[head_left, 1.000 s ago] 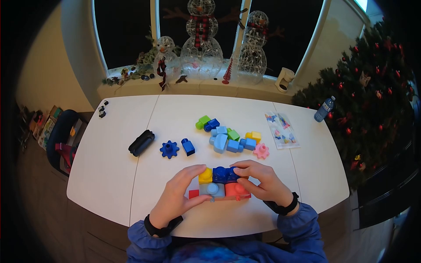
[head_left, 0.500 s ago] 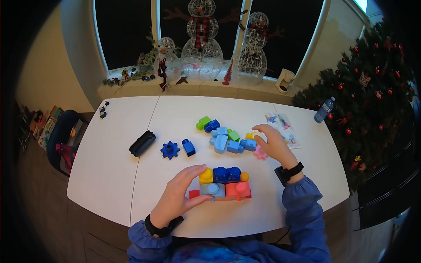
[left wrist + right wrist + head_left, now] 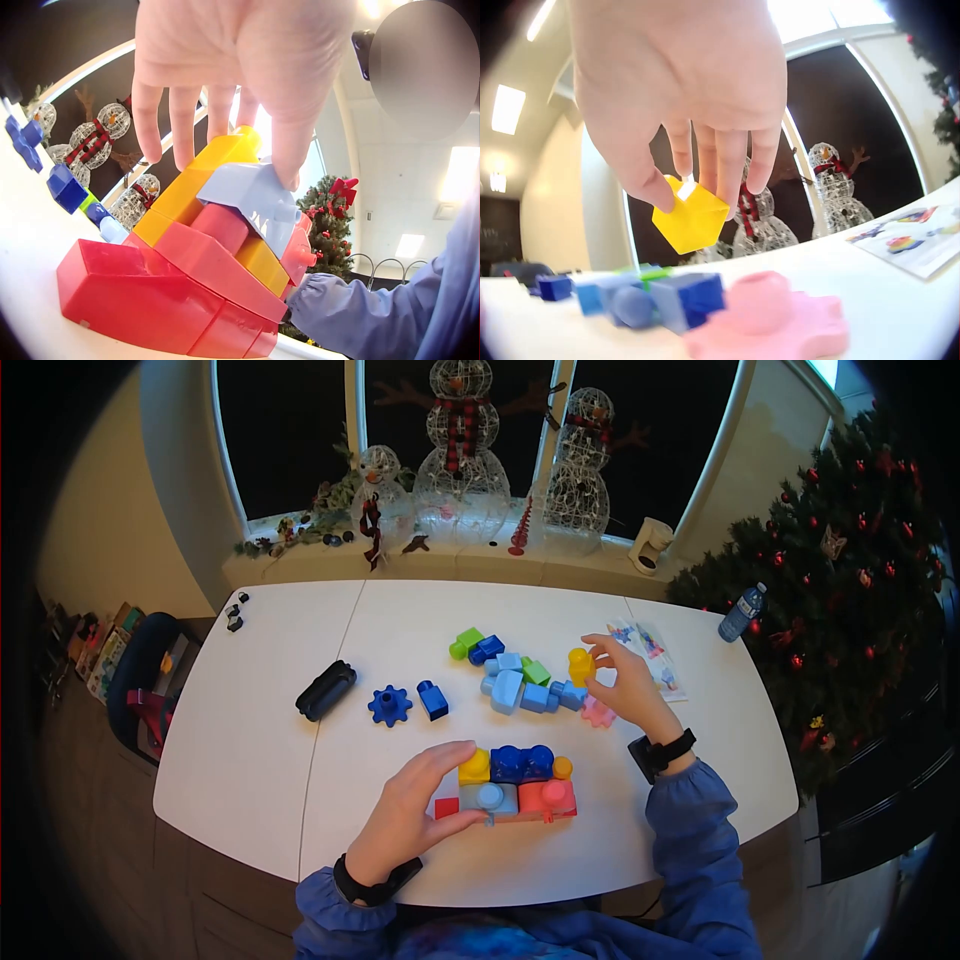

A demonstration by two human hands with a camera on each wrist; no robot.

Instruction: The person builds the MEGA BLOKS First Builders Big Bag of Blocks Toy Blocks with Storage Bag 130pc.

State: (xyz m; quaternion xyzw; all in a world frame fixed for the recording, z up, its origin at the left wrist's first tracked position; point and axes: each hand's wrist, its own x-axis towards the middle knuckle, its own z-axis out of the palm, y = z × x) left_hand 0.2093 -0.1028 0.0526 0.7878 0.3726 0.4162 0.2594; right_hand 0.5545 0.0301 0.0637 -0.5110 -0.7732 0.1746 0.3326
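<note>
A built-up toy block model stands near the table's front, with a red base (image 3: 135, 292), a light blue block (image 3: 503, 802), a coral block (image 3: 548, 800) and a dark blue block (image 3: 522, 764) among its parts. My left hand (image 3: 405, 800) grips its left end, thumb at the light blue block and fingers at a yellow block (image 3: 474, 768). Farther back, my right hand (image 3: 632, 682) pinches a loose yellow block (image 3: 691, 221) between thumb and fingers, raised above the table in the right wrist view. Just below it lies a pink gear (image 3: 598, 712).
Light blue blocks (image 3: 506, 692) and green blocks (image 3: 466, 642) lie in a cluster mid-table. Left of them are a blue gear (image 3: 390, 705), a dark blue block (image 3: 432, 701) and a black case (image 3: 326, 691). A picture sheet (image 3: 662, 668) and water bottle (image 3: 742, 613) are at right.
My right hand has left the model, reached out to the back right and picked up a yellow block from beside the cluster. The left hand has stayed on the model.
</note>
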